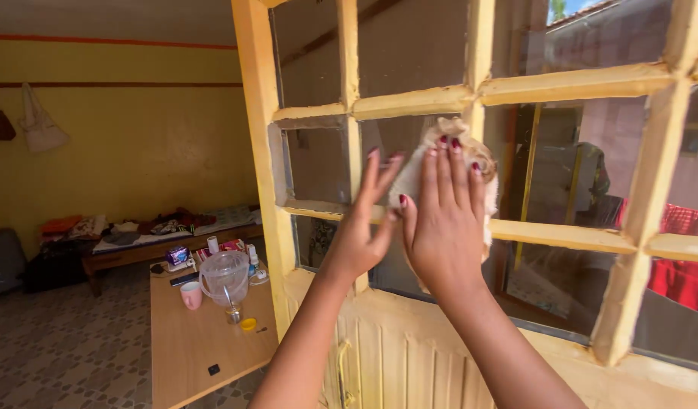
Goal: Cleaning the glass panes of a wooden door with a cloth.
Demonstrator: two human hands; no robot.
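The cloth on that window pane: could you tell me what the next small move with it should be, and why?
Probably slide the cloth sideways across the glass pane. The right hand presses it flat near the yellow frame bar, while the left hand rests open beside it, so most of that pane lies uncovered to the left.

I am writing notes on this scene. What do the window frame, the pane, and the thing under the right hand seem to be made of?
The window frame looks like wood under glossy yellow paint, worn at the edges. The pane seems to be glass: it is see-through and shows reflections. Under the right hand is a cloth, probably soft pale fabric, since it bunches and wrinkles. The left hand rests beside it.
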